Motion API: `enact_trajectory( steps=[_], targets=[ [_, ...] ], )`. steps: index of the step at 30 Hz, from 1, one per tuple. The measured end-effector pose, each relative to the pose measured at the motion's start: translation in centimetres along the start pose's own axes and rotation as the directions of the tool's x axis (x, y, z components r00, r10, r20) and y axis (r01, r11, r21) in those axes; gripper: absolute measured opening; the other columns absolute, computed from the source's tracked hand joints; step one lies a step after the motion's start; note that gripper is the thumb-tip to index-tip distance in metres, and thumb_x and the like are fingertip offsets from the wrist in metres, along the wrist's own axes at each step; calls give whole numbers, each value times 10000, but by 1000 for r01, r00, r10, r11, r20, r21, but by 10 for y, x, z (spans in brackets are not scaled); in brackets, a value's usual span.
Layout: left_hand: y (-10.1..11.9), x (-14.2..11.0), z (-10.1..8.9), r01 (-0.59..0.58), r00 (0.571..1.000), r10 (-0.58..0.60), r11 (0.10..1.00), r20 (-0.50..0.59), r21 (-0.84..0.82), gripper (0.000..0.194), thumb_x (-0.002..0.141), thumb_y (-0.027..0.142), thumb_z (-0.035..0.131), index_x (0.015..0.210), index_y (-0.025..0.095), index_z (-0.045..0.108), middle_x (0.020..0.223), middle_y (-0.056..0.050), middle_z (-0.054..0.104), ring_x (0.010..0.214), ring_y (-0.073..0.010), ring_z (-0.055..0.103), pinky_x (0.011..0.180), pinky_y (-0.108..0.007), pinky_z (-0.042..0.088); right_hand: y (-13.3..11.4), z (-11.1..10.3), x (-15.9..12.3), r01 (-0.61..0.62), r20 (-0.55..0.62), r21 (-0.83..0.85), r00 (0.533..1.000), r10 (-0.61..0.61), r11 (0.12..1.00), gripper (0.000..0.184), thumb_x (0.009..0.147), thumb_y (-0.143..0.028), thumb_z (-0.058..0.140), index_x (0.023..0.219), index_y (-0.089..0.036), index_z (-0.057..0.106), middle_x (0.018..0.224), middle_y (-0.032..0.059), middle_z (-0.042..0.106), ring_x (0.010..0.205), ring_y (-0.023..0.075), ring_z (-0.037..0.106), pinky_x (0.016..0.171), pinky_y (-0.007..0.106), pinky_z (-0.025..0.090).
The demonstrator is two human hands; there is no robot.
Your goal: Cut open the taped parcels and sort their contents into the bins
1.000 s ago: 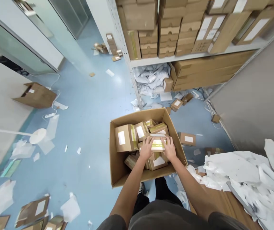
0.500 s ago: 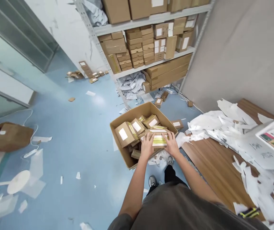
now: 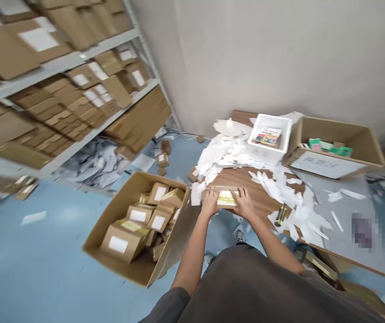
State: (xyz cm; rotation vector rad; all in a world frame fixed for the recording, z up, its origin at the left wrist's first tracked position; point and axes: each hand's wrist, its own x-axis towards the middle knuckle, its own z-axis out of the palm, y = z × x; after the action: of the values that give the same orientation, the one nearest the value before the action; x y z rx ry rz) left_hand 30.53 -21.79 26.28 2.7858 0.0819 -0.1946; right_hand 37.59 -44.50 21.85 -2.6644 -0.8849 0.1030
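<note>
Between my two hands is a small cardboard box (image 3: 226,198) with a white label and yellow tape on its top. My left hand (image 3: 209,202) grips its left end, and my right hand (image 3: 244,202) grips its right end. The box is at the near left edge of the wooden table (image 3: 259,179); whether it touches the tabletop I cannot tell. To the left, a large open carton (image 3: 111,264) holds several small taped boxes (image 3: 118,242) with white labels.
White paper scraps (image 3: 224,139) litter the table, with a utility knife (image 3: 280,215) among them. A white bin (image 3: 266,154) and an open cardboard box (image 3: 326,166) stand at the back. Left, a metal shelf (image 3: 78,60) is stacked with cartons. Scraps lie on the blue floor (image 3: 44,278).
My view has turned right. Both hands have carried the small cardboard box from over the large carton to the table's edge, keeping hold of its ends.
</note>
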Motion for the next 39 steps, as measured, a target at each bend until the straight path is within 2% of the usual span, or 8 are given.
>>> enact_trajectory(
  steps=[6,11,16,22,26,33,36,39],
  targets=[
    [90,121,58,-119,979,130,990,159,-81,983,829,44,659,1730,291,352,1837,-147,233,1664,-345,304,1306,-521,368,105,4,-18,-419,7,12,908,419,908,967,763,-332,868,1656,-255,506,1626,198,462,1511,451,375,1105,552,504],
    [123,141,105,-110,931,127,992,343,-68,991,815,127,744,1720,272,366,1839,-191,203,1711,-430,128,1273,-620,389,127,24,-10,-563,39,38,826,562,826,926,851,-551,819,1649,-190,520,1580,262,500,1410,450,481,1088,566,491],
    [112,141,113,-110,935,121,993,333,-51,938,832,146,734,1704,277,415,1854,-164,166,1721,-418,56,1309,-643,309,124,26,-5,-557,131,49,826,548,829,950,894,-664,760,1672,-184,503,1570,267,525,1350,435,531,1085,539,481],
    [86,141,105,115,990,-101,981,94,-155,848,889,159,645,1703,194,409,1785,-214,343,1678,-355,291,1313,-605,330,106,37,-23,-513,340,212,837,429,832,947,1023,-549,607,1784,-133,226,1452,258,647,1287,388,622,1087,503,480],
    [67,117,106,70,976,-3,952,219,-297,906,834,188,734,1689,164,437,1766,-225,375,1596,-333,458,1293,-503,408,102,51,-33,-481,453,406,844,286,777,1149,911,-362,716,1806,-195,14,1499,198,662,1278,339,666,1047,458,533],
    [54,99,97,10,892,154,933,426,-359,1163,715,119,792,1765,221,304,1856,-179,-14,1518,-365,566,1189,-410,533,101,63,-35,-387,145,512,919,368,767,935,854,-176,686,1738,-215,386,1636,161,583,1447,303,607,1171,476,520],
    [48,112,83,-50,895,213,921,393,-385,1081,722,89,770,1730,216,400,1849,-159,131,1512,-353,576,1194,-409,536,97,55,-31,-425,146,560,896,419,712,798,899,-216,685,1677,-215,508,1533,137,685,1311,310,707,1096,463,577],
    [37,130,66,-91,924,260,863,281,-496,794,827,148,726,1609,188,595,1727,-141,467,1487,-321,605,1224,-431,515,95,33,-19,-471,149,562,866,476,680,609,983,-306,640,1590,-257,629,1426,106,759,1182,317,764,1043,471,605]
  ],
)
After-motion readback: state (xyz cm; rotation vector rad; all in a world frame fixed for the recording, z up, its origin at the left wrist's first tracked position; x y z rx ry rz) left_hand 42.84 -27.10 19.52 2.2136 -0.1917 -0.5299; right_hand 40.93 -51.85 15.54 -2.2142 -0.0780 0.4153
